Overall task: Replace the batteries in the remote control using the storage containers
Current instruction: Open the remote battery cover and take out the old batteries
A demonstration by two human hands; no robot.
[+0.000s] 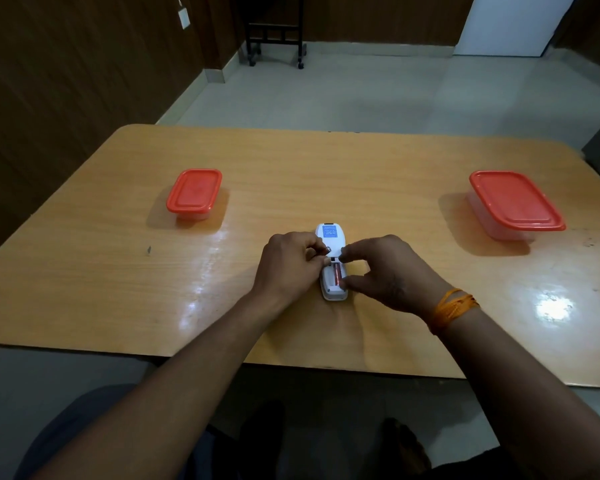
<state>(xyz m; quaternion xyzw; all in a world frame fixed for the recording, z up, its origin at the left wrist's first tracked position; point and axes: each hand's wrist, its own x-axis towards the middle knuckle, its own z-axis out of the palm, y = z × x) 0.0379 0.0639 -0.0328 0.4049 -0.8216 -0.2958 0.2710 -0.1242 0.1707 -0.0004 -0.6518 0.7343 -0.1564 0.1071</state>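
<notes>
The white remote control (330, 261) lies face down at the frame's centre on the table (84, 289), battery bay open, a red battery (337, 276) inside; left hand (288, 268) pinches its side; right hand (385, 271), grip narrow, touches the battery; lidded containers (194, 194) (515, 204) sit at mid-left and mid-right.

Both bare forearms reach forward and converge toward the middle. The left hand (288, 268) is curled knuckles-up, its fingertips bunched together in a pinching grip at its inner side. The right hand (385, 271) arches palm-down, forefinger and thumb spread apart in a C shape, the other fingers tucked. An orange thread band (452, 308) wraps the right wrist.
</notes>
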